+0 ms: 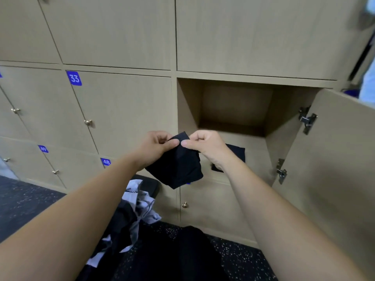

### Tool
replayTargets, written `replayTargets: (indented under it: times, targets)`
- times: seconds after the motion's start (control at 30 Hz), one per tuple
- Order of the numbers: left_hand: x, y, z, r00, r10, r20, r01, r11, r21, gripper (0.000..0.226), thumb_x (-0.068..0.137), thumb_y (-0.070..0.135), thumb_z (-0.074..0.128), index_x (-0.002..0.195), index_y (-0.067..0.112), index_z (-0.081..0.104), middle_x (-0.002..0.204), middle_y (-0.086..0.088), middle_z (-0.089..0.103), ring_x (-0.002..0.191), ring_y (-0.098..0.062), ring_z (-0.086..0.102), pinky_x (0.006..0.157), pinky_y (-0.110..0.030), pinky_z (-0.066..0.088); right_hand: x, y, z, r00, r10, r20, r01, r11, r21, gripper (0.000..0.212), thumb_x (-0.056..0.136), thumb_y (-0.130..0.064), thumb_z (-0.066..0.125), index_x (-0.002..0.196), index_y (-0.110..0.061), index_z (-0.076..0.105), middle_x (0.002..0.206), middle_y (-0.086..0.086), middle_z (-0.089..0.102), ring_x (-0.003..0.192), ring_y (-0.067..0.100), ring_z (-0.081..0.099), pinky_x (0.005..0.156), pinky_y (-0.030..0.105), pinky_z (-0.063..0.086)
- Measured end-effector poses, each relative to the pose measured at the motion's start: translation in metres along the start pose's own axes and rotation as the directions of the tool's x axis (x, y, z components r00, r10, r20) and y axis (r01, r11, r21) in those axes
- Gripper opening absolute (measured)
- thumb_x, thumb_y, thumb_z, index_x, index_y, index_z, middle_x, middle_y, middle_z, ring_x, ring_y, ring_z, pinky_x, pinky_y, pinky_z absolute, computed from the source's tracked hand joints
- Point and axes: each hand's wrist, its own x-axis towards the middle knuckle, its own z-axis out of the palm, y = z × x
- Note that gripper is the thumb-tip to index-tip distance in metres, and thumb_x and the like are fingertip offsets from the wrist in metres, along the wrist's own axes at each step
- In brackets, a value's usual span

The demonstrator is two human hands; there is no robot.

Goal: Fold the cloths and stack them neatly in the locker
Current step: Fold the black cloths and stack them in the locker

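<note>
Before the open locker [233, 104], both forearms reach forward and slightly inward, so the left hand [154, 148] and right hand [207, 146] meet almost knuckle to knuckle. Their fingers [172, 142] are curled, thumbs pressed against forefingers, pinching the top edge of a black cloth [180, 167]; the two thumb tips nearly touch. The cloth hangs below the fingers, partly folded, its lowest corner pointing down. Just beyond the right fingers, a second black cloth [236, 150] lies flat on the locker floor, partly hidden by the wrist. Well below the left fingers lies a loose pile of grey and black cloths [134, 211]. Right of the fingers, the locker door [334, 149] stands swung wide.
</note>
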Motion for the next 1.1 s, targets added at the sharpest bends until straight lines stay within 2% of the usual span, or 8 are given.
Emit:
replayTargets:
  times: [0.17,0.33,0.6,0.77,0.87,0.93,1.0,1.1]
  targets:
    - [0.006,0.001,0.010,0.997,-0.057,0.042,0.063,0.988,-0.140,0.024,0.098,0.025,0.057,0.077,0.015,0.063,0.069,-0.002,0.066,0.057,-0.013,0.060,0.055,-0.025,0.048,-0.016,0.026,-0.029,0.989,0.113,0.091,-0.107,0.992,-0.063,0.021,0.081,-0.023,0.076,0.071,-0.011,0.062,0.069,-0.003,0.066,0.064,0.007,0.059,0.067,0.024,0.047]
    - [0.012,-0.004,0.023,0.997,-0.071,0.041,0.076,0.986,-0.151,0.031,0.100,0.029,0.053,0.077,0.010,0.061,0.068,-0.003,0.060,0.060,-0.015,0.055,0.056,-0.025,0.045,-0.026,0.044,-0.051,0.994,0.112,-0.002,-0.112,0.994,0.015,0.027,0.075,-0.039,0.076,0.077,-0.012,0.076,0.093,0.013,0.074,0.097,0.034,0.066,0.102,0.051,0.046]
    - [0.031,-0.010,0.058,0.988,-0.102,0.118,0.117,0.985,-0.128,0.026,0.098,0.032,0.056,0.102,0.010,0.068,0.094,-0.006,0.074,0.085,-0.019,0.069,0.077,-0.032,0.053,-0.021,0.054,-0.067,0.987,0.095,-0.128,-0.095,0.995,0.007,0.033,0.076,-0.038,0.076,0.065,-0.009,0.062,0.077,0.013,0.067,0.074,0.023,0.061,0.084,0.053,0.053]
    - [0.046,-0.013,0.078,0.993,-0.109,0.055,0.117,0.980,-0.161,0.022,0.099,0.024,0.055,0.095,0.009,0.070,0.085,-0.003,0.074,0.077,-0.014,0.068,0.068,-0.024,0.052,-0.019,0.067,-0.080,0.976,0.111,-0.185,-0.100,0.993,0.070,0.019,0.078,-0.032,0.077,0.087,-0.019,0.066,0.092,0.006,0.073,0.088,0.020,0.067,0.088,0.049,0.052]
    - [0.055,-0.018,0.090,0.990,-0.139,0.031,0.143,0.961,-0.236,0.023,0.099,0.025,0.055,0.094,0.009,0.071,0.085,-0.004,0.074,0.078,-0.018,0.068,0.069,-0.028,0.054,-0.019,0.082,-0.087,0.970,0.217,-0.110,-0.196,0.965,0.176,0.038,0.075,-0.033,0.080,0.109,-0.021,0.068,0.108,0.003,0.072,0.103,0.018,0.066,0.093,0.041,0.052]
    - [0.062,-0.021,0.096,0.987,-0.159,0.040,0.164,0.949,-0.271,0.025,0.099,0.026,0.055,0.098,0.006,0.070,0.090,-0.009,0.075,0.080,-0.021,0.068,0.071,-0.031,0.056,-0.021,0.090,-0.090,0.961,0.272,-0.049,-0.262,0.953,0.152,0.005,0.080,-0.025,0.076,0.083,-0.029,0.075,0.106,0.003,0.073,0.097,0.018,0.064,0.077,0.029,0.050]
    - [0.069,-0.027,0.101,0.982,-0.183,0.052,0.190,0.934,-0.303,0.028,0.099,0.027,0.055,0.100,0.003,0.069,0.096,-0.015,0.074,0.083,-0.025,0.068,0.075,-0.036,0.057,-0.019,0.102,-0.095,0.952,0.303,-0.041,-0.294,0.944,0.152,0.025,0.083,-0.021,0.073,0.063,-0.036,0.073,0.105,0.000,0.074,0.097,0.016,0.062,0.075,0.027,0.044]
    - [0.079,-0.036,0.111,0.969,-0.241,0.049,0.243,0.901,-0.359,0.027,0.099,0.029,0.055,0.101,0.006,0.070,0.100,-0.014,0.073,0.092,-0.030,0.068,0.082,-0.041,0.056,-0.014,0.119,-0.100,0.951,0.307,0.027,-0.305,0.925,0.226,0.015,0.085,-0.018,0.071,0.099,-0.020,0.071,0.110,0.001,0.072,0.108,0.019,0.065,0.098,0.037,0.048]
